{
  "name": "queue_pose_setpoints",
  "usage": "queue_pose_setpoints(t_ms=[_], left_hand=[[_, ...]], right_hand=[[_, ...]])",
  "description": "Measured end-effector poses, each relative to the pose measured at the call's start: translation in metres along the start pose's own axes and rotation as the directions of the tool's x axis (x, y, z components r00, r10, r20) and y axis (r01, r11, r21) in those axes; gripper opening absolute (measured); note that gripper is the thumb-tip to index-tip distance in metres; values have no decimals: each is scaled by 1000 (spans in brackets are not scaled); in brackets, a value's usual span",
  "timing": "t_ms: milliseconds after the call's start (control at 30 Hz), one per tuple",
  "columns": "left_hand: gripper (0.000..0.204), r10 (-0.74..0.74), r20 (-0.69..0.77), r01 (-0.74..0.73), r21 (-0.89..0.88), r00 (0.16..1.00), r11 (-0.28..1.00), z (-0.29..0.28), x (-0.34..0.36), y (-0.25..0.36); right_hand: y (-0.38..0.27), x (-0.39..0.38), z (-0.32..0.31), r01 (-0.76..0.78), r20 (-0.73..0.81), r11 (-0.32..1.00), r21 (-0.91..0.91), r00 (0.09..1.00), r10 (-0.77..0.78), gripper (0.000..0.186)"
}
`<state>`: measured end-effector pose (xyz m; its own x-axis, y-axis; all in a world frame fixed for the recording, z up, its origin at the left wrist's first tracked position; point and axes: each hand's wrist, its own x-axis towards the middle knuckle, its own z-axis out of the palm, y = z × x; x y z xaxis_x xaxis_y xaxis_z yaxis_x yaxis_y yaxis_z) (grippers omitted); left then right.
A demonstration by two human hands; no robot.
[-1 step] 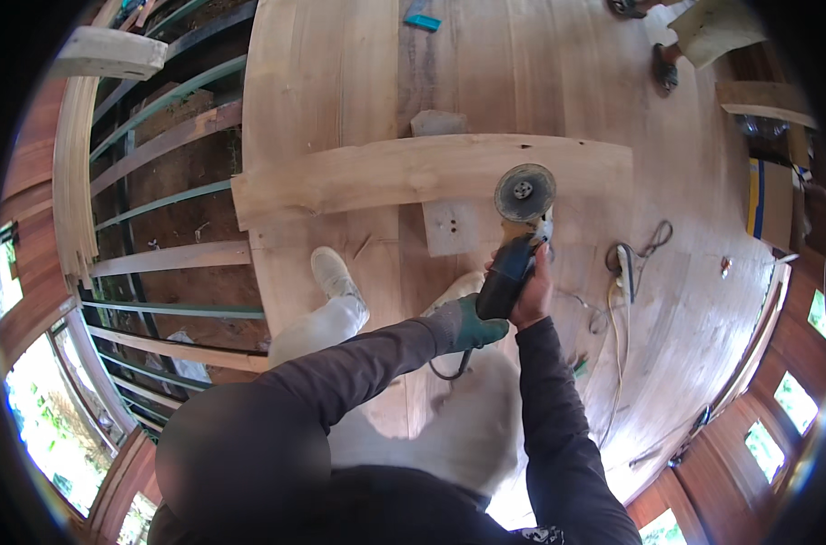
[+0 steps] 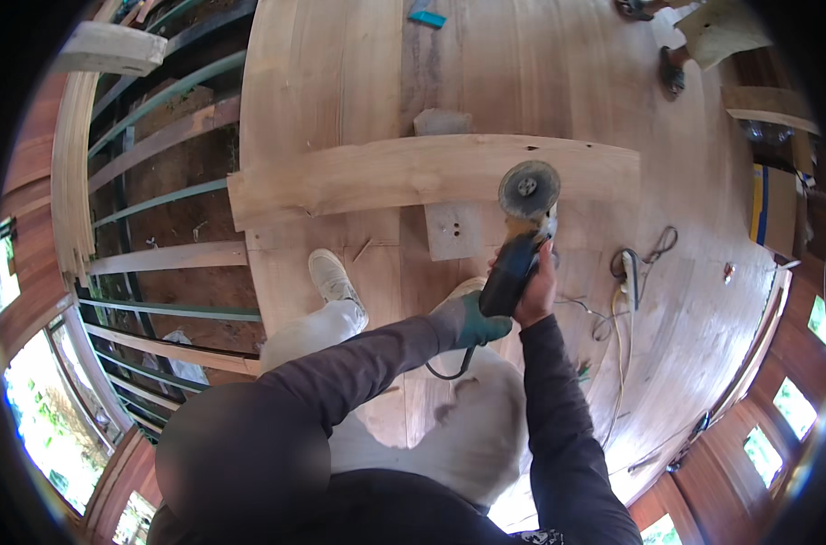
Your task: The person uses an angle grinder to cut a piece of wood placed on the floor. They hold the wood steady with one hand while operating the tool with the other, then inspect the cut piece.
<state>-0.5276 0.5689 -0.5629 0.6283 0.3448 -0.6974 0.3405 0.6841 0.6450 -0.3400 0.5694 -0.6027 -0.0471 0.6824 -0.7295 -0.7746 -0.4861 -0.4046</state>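
An angle grinder point(image 2: 509, 276) with a dark body and a round disc point(image 2: 528, 188) is held in both my hands. My left hand point(image 2: 482, 324), in a green glove, closes round the rear end of the body, near the black cord. My bare right hand point(image 2: 538, 289) grips the body farther forward, on its right side. The disc overlaps a long wooden plank point(image 2: 367, 177) lying crosswise before me; whether it touches the wood I cannot tell. Under the plank, a pale flat block point(image 2: 453, 232) shows at both edges.
Open floor framing point(image 2: 172, 213) with bare soil below lies to the left of the boarded floor point(image 2: 340, 73). Cords with a power strip point(image 2: 628, 272) lie at right. A teal object point(image 2: 427, 18) rests far ahead. Another person's feet point(image 2: 672, 73) and a cardboard box point(image 2: 776, 209) are at far right.
The view has shifted very slightly. Both hands keep the same hold on the angle grinder, and its disc stays over the plank.
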Motion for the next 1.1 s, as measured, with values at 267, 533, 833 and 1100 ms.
queue_pose_setpoints(t_ms=[267,533,833,1100], left_hand=[[63,165,-348,-230,-156,923,961,-83,185,-108],[55,355,-316,-372,6,880,928,-90,300,-107],[71,272,-294,-225,183,916,957,-70,273,-111],[96,129,-54,10,948,990,317,-241,239,-27]], right_hand=[[27,212,-59,36,171,970,-241,985,6,74],[-19,272,-81,221,137,888,-403,974,-181,80],[-13,249,-102,173,-3,872,-459,981,-196,59],[-38,240,-94,255,65,700,-667,956,-286,32]])
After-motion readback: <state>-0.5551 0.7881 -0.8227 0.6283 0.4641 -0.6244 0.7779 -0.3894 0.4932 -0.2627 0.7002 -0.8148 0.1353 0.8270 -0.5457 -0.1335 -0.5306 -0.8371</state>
